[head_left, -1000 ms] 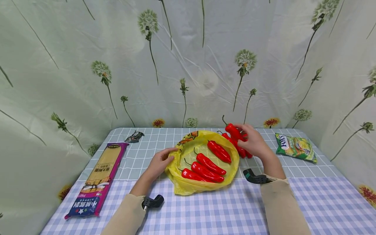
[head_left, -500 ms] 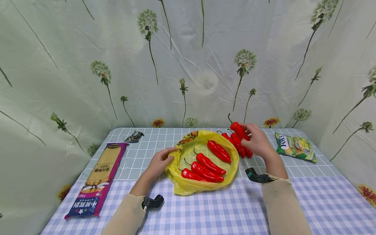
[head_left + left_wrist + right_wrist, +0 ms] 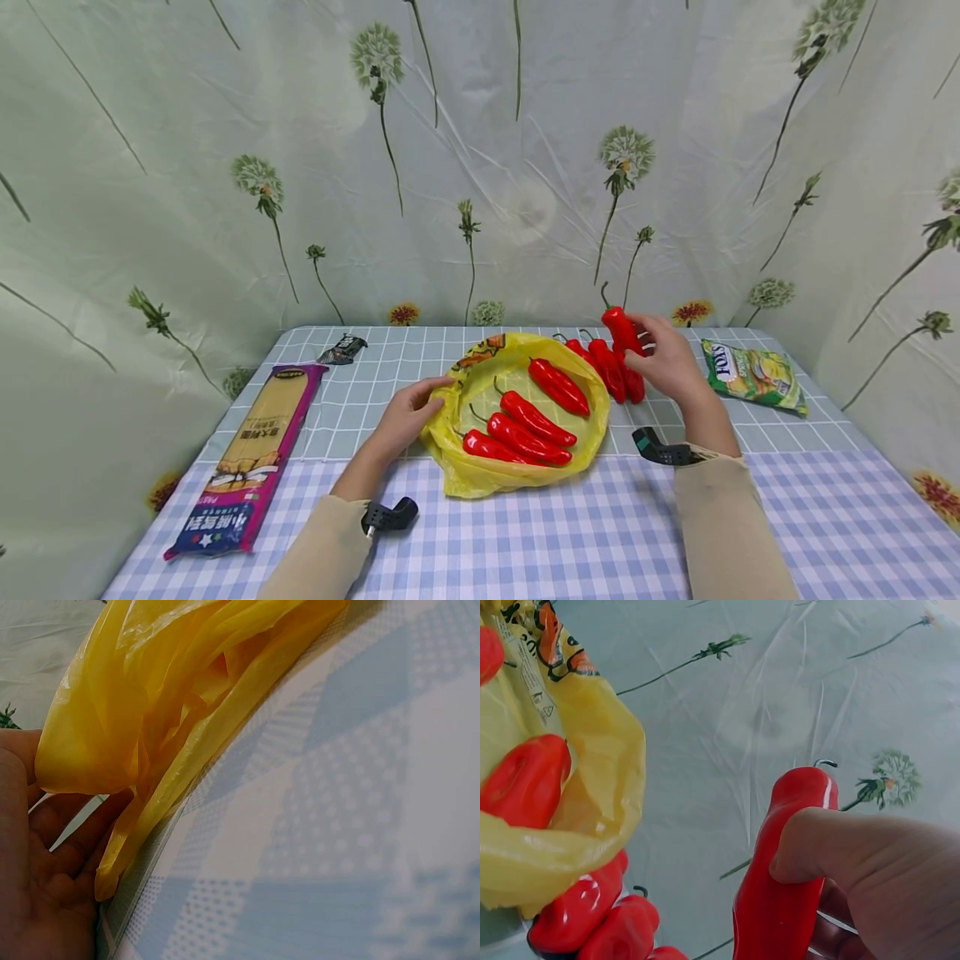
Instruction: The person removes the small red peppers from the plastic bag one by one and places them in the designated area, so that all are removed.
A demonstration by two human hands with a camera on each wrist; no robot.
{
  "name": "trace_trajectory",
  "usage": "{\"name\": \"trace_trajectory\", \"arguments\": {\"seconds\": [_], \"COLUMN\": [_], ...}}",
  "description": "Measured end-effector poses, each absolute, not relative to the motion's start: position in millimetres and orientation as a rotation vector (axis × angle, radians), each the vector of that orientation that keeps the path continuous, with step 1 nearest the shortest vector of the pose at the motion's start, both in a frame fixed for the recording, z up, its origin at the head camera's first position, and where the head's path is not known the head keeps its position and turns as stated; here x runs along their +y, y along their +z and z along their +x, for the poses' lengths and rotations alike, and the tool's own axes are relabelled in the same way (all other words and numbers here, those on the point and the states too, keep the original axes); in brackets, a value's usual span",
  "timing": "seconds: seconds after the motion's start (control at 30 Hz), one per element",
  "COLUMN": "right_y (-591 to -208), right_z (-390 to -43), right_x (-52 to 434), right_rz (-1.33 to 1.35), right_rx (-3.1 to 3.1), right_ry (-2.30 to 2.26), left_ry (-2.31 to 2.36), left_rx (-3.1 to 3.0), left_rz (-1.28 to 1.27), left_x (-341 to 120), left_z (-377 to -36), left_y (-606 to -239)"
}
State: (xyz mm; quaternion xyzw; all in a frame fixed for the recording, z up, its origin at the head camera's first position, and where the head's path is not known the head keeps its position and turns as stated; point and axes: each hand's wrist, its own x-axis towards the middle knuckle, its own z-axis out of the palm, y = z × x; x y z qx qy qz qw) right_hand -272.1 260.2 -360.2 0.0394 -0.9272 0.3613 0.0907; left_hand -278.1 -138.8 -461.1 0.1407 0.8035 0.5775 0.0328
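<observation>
My right hand (image 3: pixel 663 360) grips a red chili pepper (image 3: pixel 622 328) and holds it upright just off the table, right of the yellow plastic bag (image 3: pixel 517 475). In the right wrist view my thumb presses on that pepper (image 3: pixel 780 862). Two or three more red peppers (image 3: pixel 609 375) lie on the table under it, beside the bag's rim. Several red peppers (image 3: pixel 525 425) lie inside the open bag. My left hand (image 3: pixel 408 412) holds the bag's left edge; the left wrist view shows the yellow plastic (image 3: pixel 150 727) against my fingers (image 3: pixel 45 855).
A long pink packet of noodles (image 3: pixel 251 454) lies at the table's left edge. A green snack bag (image 3: pixel 753 375) lies at the far right. A small dark wrapper (image 3: pixel 342 348) sits at the back left. A floral curtain (image 3: pixel 480 167) closes off the back and sides.
My right hand has lifted the pepper and moved it a little to the right, tilting it more upright. The left hand and the bag have stayed put.
</observation>
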Motion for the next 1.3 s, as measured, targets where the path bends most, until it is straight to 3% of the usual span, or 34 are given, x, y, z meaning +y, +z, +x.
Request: {"name": "trace_trajectory", "arguments": {"seconds": [0.33, 1.3], "right_y": [-368.4, -396.7], "right_z": [-275.8, -284.9], "right_x": [271.0, 288.0], "right_rz": [0.053, -0.497], "right_rx": [-2.769, -2.761], "right_ry": [1.118, 1.192], "left_ry": [1.786, 1.778], "left_rx": [2.457, 2.48], "left_rz": [0.406, 0.387], "left_x": [-137.9, -137.6], "left_z": [-276.1, -277.0], "left_y": [-458.2, -459.7]}}
